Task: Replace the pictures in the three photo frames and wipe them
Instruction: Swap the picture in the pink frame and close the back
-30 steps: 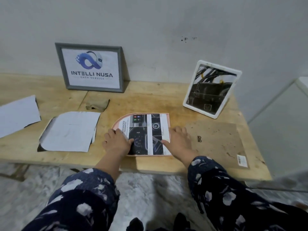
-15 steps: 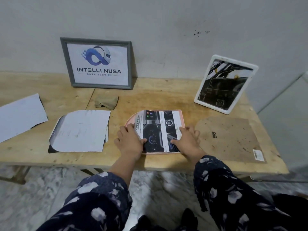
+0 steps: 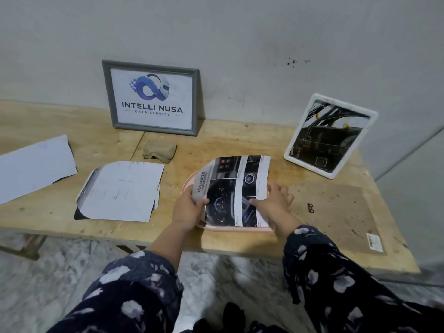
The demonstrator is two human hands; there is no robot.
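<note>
A printed car picture (image 3: 236, 186) is lifted off a pink arch-shaped frame (image 3: 188, 186) that lies flat near the table's front edge. My left hand (image 3: 188, 207) grips the picture's left edge. My right hand (image 3: 274, 200) pinches its right lower part. A grey frame (image 3: 153, 97) with a logo print leans on the wall at the back. A white frame (image 3: 330, 134) with a dark car picture leans at the back right. A brown backing board (image 3: 336, 212) lies flat to the right.
A folded tan cloth (image 3: 159, 151) lies behind the pink frame. Loose paper sheets (image 3: 122, 189) lie left of it, another sheet (image 3: 33, 165) farther left. The wooden table (image 3: 240, 140) stands against a grey wall; its front edge is close to me.
Both hands went from lying on the picture to taking hold of it, and the sheet has risen off the pink frame. The camera view has shifted slightly.
</note>
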